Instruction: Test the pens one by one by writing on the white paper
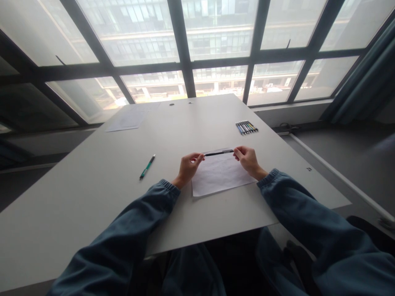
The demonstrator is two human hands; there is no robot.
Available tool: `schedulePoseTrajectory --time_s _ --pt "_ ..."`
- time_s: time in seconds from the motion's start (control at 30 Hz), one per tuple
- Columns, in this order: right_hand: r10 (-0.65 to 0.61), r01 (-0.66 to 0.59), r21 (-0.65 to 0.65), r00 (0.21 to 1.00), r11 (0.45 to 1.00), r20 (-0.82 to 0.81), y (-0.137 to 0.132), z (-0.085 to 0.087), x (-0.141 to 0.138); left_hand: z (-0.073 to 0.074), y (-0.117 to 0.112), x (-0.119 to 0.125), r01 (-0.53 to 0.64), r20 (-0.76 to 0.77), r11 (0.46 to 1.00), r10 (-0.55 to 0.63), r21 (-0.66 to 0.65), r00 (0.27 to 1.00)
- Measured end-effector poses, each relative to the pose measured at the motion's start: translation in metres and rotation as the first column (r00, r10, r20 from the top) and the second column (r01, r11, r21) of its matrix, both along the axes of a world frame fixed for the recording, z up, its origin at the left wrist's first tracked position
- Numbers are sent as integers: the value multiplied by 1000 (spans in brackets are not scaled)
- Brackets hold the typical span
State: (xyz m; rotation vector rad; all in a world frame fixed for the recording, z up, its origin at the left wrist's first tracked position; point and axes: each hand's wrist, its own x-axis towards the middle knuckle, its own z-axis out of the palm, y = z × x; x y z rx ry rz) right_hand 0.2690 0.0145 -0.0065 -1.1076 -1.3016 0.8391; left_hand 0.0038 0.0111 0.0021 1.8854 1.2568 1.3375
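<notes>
A black pen [219, 153] is held level between my two hands, over a white sheet of paper [220, 176] on the table. My left hand [188, 166] pinches its left end between thumb and fingers. At the other end, where the clip shows, my right hand [247, 159] grips the pen with its fingertips. A green pen with dark ends [147, 167] lies slantwise on the table, left of my left hand.
The white table [173, 230] reaches toward a large window [216, 33]. Several pens [247, 127] lie side by side at the right. More paper [125, 119] lies at the far left. A small dark round spot [172, 104] sits near the far edge.
</notes>
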Motion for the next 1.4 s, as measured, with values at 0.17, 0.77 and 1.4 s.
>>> schedulePoseTrajectory --time_s 0.17,0.77,1.4 --pt "2 -2 8 1000 1000 6 1 0 1 0 0 0 0 4 1000 0 -4 1000" --pt "-53 45 70 992 997 114 1 0 2 1 -1 1 12 1 1000 -12 -9 1000" --pt "-69 59 84 989 995 130 0 1 2 2 -1 2 14 -5 1000 -14 -8 1000"
